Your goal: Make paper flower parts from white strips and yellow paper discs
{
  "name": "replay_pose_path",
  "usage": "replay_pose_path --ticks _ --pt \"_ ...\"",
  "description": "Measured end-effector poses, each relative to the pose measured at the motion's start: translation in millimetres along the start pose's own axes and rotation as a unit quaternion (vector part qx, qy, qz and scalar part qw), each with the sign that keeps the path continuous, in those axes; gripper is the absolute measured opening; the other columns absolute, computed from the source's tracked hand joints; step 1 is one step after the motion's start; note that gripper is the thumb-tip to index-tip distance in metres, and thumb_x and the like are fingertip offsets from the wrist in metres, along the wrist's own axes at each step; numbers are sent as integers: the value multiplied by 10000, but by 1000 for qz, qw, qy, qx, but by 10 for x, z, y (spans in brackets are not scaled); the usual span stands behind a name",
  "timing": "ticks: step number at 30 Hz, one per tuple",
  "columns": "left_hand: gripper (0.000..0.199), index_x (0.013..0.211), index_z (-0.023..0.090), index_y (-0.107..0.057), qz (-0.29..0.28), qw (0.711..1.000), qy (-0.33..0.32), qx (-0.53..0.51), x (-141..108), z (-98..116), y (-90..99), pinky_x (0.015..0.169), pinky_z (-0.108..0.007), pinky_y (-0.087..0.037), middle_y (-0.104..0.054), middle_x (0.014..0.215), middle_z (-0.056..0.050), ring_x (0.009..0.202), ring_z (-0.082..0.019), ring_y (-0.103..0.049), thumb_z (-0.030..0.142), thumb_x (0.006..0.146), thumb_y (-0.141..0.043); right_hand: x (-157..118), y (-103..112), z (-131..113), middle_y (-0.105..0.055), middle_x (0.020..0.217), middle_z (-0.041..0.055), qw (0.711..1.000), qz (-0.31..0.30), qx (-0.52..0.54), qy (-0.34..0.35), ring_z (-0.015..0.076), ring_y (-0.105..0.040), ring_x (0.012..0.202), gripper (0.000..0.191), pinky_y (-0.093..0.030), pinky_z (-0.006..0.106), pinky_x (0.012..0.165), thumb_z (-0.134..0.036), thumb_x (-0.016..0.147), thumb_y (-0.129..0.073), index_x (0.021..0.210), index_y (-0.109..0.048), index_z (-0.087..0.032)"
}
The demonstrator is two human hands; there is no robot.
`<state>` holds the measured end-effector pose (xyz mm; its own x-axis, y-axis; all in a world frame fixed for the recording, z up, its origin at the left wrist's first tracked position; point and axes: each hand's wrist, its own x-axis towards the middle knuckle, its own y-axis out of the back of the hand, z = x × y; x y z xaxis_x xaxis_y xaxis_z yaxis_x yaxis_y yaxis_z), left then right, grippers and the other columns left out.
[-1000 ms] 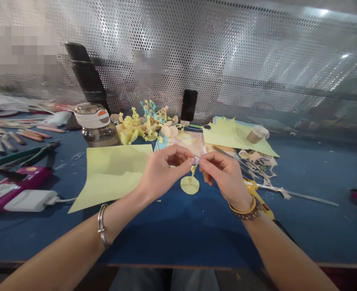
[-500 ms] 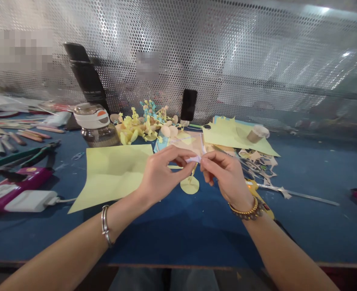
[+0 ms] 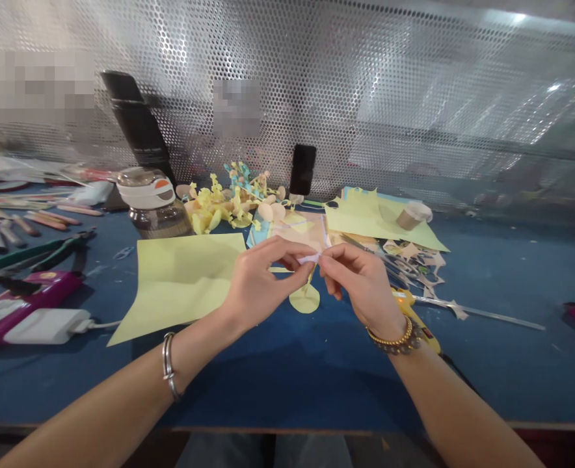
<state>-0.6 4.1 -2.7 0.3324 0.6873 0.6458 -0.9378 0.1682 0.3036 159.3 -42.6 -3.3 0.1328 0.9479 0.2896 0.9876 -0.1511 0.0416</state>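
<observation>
Between my two hands is a small piece of pale lilac paper. My left hand pinches it from the left with thumb and forefinger. My right hand is closed at its right end, fingertips pressed together on the paper. Just beneath the fingers, a yellow paper disc with a thin upright yellow stem stands on the blue table. A large yellow paper sheet lies left of my left hand. Partly behind my right wrist sits a yellow glue gun.
Yellow, blue and peach paper flowers cluster at the back beside a lidded jar. A phone leans on the perforated metal screen. Paper scraps and a clear stick lie right; pliers and a purple power strip left.
The lilac paper appears slightly turned between my fingertips, and less of it shows near my right fingers. Both hands stay almost in place; the whole view shifts a little.
</observation>
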Motion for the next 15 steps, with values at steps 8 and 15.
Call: replay_pose_path --ticks 8,15 --pt "193 992 172 -705 -75 986 124 -79 76 96 79 478 -168 -457 -681 717 -2 535 -77 -604 255 833 -634 4 26 -40 -530 497 -66 997 2 -68 20 49 -453 408 154 -374 175 402 -267 829 -638 703 -617 -180" --pt "159 740 142 -704 -119 968 199 -99 141 118 94 416 -129 -385 -623 547 28 455 -43 -533 276 816 -663 6 37 -61 -530 491 -63 996 -1 -86 31 54 -466 421 145 -386 173 405 -261 818 -649 701 -631 -176"
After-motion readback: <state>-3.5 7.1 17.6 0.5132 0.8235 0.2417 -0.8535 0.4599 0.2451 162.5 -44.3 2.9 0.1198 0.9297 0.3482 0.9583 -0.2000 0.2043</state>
